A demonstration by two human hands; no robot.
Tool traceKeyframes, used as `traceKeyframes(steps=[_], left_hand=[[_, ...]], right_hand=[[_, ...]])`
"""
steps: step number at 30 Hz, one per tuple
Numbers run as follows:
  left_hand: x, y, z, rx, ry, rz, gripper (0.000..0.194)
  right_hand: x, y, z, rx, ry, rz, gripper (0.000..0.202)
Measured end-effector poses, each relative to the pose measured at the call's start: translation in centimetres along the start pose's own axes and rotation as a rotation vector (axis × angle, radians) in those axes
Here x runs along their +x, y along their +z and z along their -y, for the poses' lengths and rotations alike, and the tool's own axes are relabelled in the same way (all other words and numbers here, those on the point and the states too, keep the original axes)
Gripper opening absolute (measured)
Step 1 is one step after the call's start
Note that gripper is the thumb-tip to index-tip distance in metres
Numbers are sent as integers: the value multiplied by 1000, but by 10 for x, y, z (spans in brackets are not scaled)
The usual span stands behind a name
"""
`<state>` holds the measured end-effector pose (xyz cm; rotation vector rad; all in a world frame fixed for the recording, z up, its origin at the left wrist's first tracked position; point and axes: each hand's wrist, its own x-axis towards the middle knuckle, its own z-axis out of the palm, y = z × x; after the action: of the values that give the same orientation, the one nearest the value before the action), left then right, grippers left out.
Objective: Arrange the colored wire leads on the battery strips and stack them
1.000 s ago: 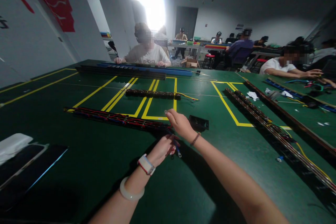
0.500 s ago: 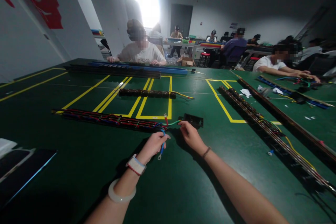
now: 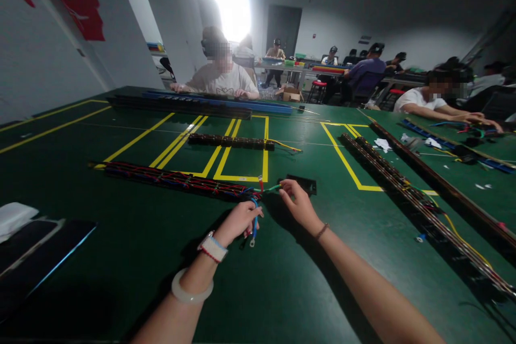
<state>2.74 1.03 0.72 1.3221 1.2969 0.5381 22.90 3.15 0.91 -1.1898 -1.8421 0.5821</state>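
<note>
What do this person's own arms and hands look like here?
Neither the left hand nor the right hand is gloved, and no sleeves show. The left side carries a watch with a pale band edged in red and light blue; nearer the elbow sits a smooth, pale, round bangle. The right has one thin, dark bracelet.

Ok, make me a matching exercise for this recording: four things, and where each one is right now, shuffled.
1. blue cable
2. black tray-like part
3. green cable
4. pale bangle

A. on the table, partly behind the right hand
B. around the left forearm
C. held in the left hand
D. at the right hand's fingertips

Pairs: 1-C, 2-A, 3-D, 4-B
</note>
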Motion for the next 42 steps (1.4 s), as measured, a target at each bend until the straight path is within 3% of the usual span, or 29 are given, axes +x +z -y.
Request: traceKeyframes(steps=[6, 10, 15, 20, 24, 29, 34, 42], left_hand=[[-1, 2, -2, -197, -29, -127, 39], [-1, 1, -1, -303, -30, -111, 35], [-4, 4, -2, -374, -15, 16, 25], [-7, 9, -4, -537, -12, 54, 16], [-6, 13, -2, -715, -14, 111, 12], [-5, 16, -2, -857, -32, 128, 9], [-5, 21, -4, -941, -66, 96, 7], [-5, 29, -6, -1043, -84, 36, 2]], right_hand=[[23, -8, 63, -9, -198, 72, 37], [43, -6, 87, -285, -296, 159, 16], [75, -27, 65, -455, -174, 231, 13], [91, -52, 22, -589, -78, 544, 40], [81, -44, 3, -652, -87, 738, 63], [74, -27, 5, -758, -127, 764, 70], [77, -23, 17, -809, -202, 797, 58], [62, -22, 33, -826, -150, 810, 36]])
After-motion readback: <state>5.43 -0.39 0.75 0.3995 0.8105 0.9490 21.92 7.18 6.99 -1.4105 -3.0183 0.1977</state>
